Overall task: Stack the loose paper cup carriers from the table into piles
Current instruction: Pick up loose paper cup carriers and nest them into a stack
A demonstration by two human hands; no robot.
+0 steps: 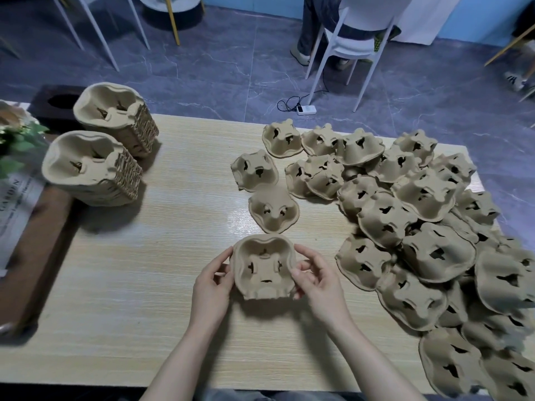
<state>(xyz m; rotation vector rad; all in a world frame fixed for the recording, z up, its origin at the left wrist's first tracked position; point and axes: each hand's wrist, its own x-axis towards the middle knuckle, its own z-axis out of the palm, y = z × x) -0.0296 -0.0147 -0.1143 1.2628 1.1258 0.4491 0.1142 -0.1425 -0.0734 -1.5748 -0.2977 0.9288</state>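
Both hands, the left hand (212,287) and the right hand (320,282), pinch a bumpy brown paper cup carrier (264,269), hollow side up, above the pale wooden table (144,256), with curled fingers on its edges, near the heap of loose carriers (419,227) on its right.

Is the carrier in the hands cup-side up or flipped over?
Cup-side up: the held carrier shows its hollow pockets, unlike the dome-up loose carriers.

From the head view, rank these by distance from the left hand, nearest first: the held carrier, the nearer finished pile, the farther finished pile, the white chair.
1. Held carrier, gripped by left hand.
2. Nearer pile, table's left.
3. Farther pile, behind it.
4. White chair, across the floor.
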